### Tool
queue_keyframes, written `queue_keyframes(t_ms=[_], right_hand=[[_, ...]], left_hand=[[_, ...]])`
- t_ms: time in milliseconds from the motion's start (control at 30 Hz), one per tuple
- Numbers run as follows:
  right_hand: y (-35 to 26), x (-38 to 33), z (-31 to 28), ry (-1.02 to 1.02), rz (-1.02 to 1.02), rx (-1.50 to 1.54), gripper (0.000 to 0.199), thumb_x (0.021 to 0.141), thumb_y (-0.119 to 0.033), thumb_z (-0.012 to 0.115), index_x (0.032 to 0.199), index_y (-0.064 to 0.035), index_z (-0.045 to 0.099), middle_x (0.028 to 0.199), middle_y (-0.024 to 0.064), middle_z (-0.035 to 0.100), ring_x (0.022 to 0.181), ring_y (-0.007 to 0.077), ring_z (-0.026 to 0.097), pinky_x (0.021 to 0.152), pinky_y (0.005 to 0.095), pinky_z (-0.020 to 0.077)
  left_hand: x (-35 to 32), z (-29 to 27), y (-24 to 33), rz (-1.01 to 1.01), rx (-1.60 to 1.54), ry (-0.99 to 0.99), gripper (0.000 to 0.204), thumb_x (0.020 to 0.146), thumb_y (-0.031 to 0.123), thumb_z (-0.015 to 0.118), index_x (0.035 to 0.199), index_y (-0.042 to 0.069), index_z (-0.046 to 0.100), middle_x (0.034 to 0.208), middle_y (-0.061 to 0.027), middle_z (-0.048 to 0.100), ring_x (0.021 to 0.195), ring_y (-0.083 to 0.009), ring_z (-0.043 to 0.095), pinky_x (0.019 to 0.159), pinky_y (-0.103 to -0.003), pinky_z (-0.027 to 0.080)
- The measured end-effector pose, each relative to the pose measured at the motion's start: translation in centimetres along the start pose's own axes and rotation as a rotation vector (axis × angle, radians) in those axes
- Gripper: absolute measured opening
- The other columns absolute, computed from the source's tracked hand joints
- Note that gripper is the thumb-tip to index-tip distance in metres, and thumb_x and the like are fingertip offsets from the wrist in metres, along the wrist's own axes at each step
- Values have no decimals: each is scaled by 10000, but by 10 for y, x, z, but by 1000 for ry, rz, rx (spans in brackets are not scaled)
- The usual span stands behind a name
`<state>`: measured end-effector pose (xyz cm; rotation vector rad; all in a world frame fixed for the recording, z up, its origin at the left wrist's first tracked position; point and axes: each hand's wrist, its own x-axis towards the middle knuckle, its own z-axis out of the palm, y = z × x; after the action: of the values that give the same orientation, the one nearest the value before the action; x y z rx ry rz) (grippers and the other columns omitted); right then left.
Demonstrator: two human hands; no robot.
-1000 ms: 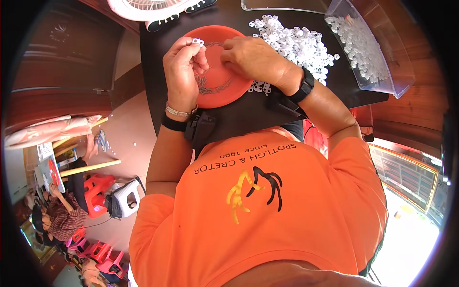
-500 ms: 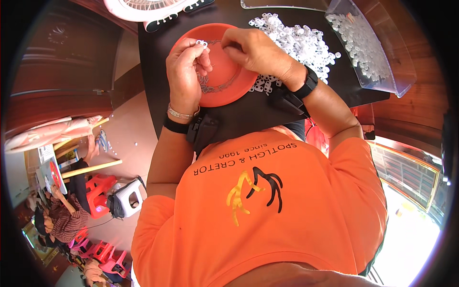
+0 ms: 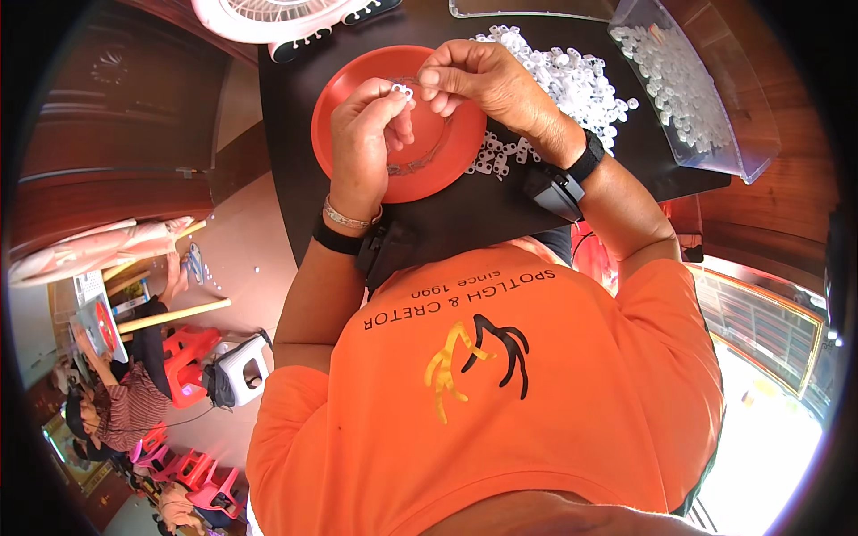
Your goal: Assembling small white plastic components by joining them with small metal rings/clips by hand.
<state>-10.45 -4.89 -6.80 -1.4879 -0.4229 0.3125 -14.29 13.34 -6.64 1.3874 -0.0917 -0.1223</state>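
Note:
Over a red round plate (image 3: 335, 134), my left hand (image 3: 362, 129) pinches a small white plastic piece with two holes (image 3: 403, 91) between thumb and forefinger. Close to that piece, my right hand (image 3: 483, 82) has its thumb and fingertips pressed together; whatever they hold is too small to make out. Thin greyish metal bits (image 3: 416, 167) lie along the plate's inner edge, partly hidden by my hands. Beyond my right hand spreads a heap of similar white plastic pieces (image 3: 576, 89), with some loose ones near the plate's right rim.
A clear plastic bin (image 3: 688, 98) of whitish pieces tilts at the table's right side. A pink and white fan (image 3: 277, 18) stands at the far left of the black table (image 3: 295, 161). Another person (image 3: 134, 402) sits at the left, near red stools (image 3: 188, 366).
My left hand has moved right with the white piece. My right hand has turned and lifted slightly, its fingertips now beside that piece.

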Motion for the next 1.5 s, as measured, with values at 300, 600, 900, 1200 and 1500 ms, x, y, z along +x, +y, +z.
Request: queue_keyframes(t_ms=[300,600,900,1200,1500], right_hand=[[1,-3,4,60,-14,48,261,910,-311,617,868,-53,634,717,-11,629,625,54,567,571,196,469],[4,-6,15,52,-119,-89,242,921,-268,608,892,-28,629,697,-9,601,633,45,530,574,198,445],[7,-3,7,155,-145,-182,256,918,-269,612,865,-19,601,648,-21,521,615,43,474,554,210,432],[8,-5,14,98,-157,-210,251,922,-262,602,893,-14,618,675,-14,560,643,61,489,579,237,439],[7,-5,13,121,-163,-238,245,926,-252,596,882,-13,621,661,-2,561,615,59,482,565,232,435]], left_hand=[[-2,5,-4,-11,-14,-93,176,904,159,478,826,34,573,667,-11,532,574,-84,495,527,-204,357],[-7,10,-5,-70,-72,-122,178,911,171,469,833,38,557,685,-15,528,574,-83,497,515,-205,357],[-5,11,-8,-36,-8,-124,179,901,173,483,810,34,548,654,-17,534,552,-84,482,503,-210,356],[-6,10,-10,11,8,-94,175,912,154,478,807,32,547,650,-10,525,560,-74,474,514,-208,359],[-4,6,-9,32,100,-118,185,915,169,457,801,45,536,671,-3,518,575,-70,483,527,-208,363]])
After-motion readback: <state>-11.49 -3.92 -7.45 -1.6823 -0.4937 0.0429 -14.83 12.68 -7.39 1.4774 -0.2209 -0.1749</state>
